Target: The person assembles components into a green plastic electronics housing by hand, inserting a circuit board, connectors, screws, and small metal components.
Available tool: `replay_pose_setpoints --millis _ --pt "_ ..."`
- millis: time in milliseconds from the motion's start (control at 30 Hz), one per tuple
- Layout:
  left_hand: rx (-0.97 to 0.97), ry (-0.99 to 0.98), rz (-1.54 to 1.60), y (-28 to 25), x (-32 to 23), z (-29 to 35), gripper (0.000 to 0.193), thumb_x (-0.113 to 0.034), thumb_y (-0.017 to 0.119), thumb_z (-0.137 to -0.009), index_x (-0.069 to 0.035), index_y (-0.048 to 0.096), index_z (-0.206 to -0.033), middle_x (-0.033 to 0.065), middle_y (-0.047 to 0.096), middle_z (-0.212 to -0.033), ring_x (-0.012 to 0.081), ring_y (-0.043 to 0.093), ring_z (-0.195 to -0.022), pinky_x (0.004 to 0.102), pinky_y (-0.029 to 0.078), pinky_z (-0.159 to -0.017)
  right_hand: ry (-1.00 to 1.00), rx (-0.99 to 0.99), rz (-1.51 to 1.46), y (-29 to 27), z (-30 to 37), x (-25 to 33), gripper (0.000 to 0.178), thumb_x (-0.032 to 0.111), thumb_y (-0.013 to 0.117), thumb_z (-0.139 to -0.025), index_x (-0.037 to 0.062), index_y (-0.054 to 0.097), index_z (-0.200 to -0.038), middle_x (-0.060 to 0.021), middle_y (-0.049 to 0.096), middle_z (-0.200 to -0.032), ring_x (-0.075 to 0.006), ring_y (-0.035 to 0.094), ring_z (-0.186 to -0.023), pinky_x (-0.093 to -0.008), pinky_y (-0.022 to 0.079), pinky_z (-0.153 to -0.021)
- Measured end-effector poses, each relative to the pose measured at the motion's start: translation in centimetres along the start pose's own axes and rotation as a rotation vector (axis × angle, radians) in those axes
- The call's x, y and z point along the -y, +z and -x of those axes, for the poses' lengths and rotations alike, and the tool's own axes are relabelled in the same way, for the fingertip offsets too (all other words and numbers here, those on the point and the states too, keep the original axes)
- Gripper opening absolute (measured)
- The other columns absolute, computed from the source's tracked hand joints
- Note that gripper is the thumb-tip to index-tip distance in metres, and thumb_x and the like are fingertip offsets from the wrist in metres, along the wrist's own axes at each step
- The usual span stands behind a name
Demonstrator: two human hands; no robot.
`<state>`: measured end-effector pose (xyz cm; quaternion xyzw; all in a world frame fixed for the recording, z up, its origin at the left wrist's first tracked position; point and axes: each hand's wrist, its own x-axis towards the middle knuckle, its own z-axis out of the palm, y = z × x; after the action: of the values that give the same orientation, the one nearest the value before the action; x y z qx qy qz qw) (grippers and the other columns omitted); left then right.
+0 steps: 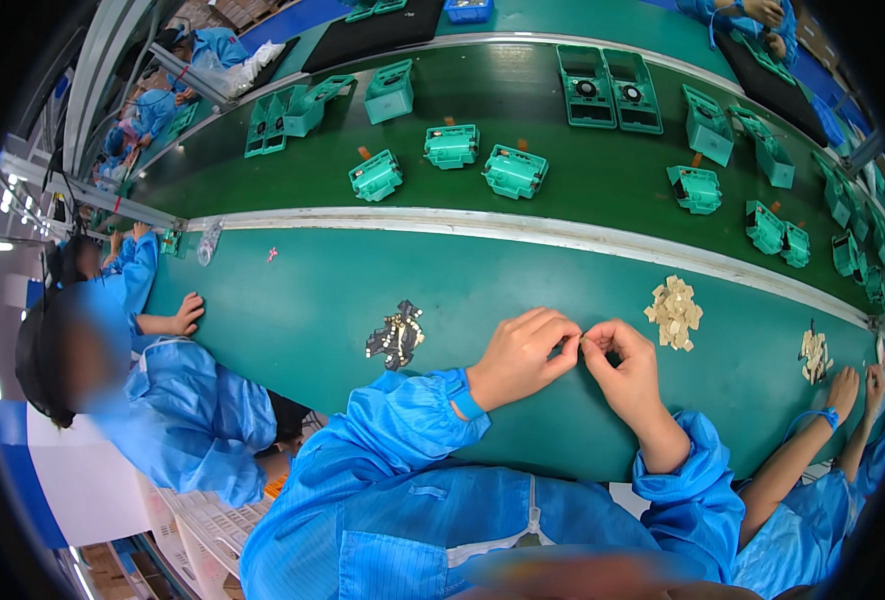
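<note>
Beige, squarish in a pile [675,313]; left of it, pinches left hand [525,354] and right hand [627,374] fingers [563,330] together, cannot tell on what.

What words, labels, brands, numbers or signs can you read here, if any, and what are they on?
None can be read.
Teal cases on the green belt: any markings are too small to read.
Cream pieces and dark parts: no legible text.
</note>
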<state>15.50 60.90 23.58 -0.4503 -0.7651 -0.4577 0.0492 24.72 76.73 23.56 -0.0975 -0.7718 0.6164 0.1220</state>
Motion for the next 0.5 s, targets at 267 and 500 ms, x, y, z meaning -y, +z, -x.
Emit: replay_pose_setpoints --millis 267,500 --pt "-0.004 -0.019 0.019 0.5 -0.2 -0.1 0.013 0.000 0.071 -0.079 -0.003 0.063 -0.089 0.0106 0.067 -0.082 0.0278 0.065 -0.071 0.0374 0.054 -0.060 -0.014 -0.015 -0.030 -0.5 0.2 -0.8 0.007 0.000 0.069 -0.083 -0.0016 0.065 -0.089 -0.0064 0.066 -0.077 -0.0122 0.061 -0.069 -0.0264 0.050 -0.065" --pt "-0.014 -0.022 0.026 0.8 -0.5 -0.4 0.013 0.000 0.071 -0.079 -0.003 0.063 -0.088 0.0102 0.066 -0.081 0.0268 0.065 -0.070 0.0362 0.053 -0.059 -0.006 -0.014 -0.030 -1.1 0.3 -0.9 0.006 0.000 0.069 -0.084 -0.0018 0.065 -0.088 -0.0067 0.065 -0.079 -0.0121 0.060 -0.069 -0.0264 0.050 -0.065"
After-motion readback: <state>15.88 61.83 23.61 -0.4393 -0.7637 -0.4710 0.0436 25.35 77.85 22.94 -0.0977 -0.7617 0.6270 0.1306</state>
